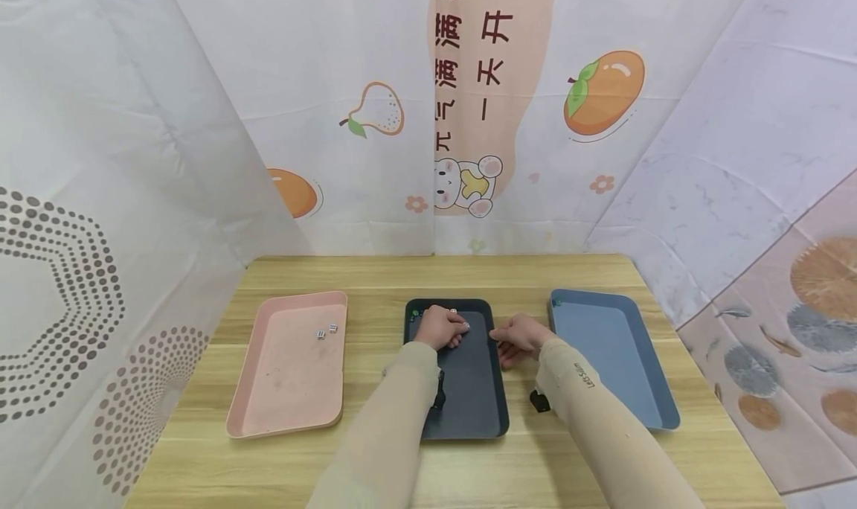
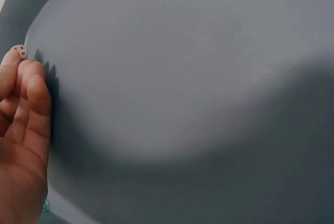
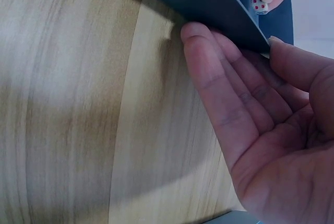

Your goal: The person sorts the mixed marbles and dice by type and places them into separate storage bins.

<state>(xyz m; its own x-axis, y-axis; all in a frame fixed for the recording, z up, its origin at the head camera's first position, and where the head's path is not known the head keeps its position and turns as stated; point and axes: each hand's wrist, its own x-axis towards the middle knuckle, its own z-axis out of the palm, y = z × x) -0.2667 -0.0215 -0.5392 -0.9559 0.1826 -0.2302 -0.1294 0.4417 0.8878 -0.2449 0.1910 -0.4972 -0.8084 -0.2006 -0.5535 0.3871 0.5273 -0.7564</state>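
Note:
Over the upper part of the dark tray [image 1: 469,390], my left hand [image 1: 442,327] pinches a white die [image 1: 466,326] between thumb and fingertips. Red dots show on the die [image 2: 21,51] in the left wrist view and on the die [image 3: 259,6] in the right wrist view. Another white die [image 1: 454,311] lies near the tray's far edge. My right hand [image 1: 521,338] is at the tray's right wall, its thumb on the rim [image 3: 250,25] and its fingers against the outer side.
A pink tray [image 1: 291,375] with two dice [image 1: 321,335] stands at the left. On the right is a blue tray [image 1: 605,360], a small green item [image 1: 557,303] in its far left corner. Small green items [image 1: 415,314] lie in the dark tray's far left corner.

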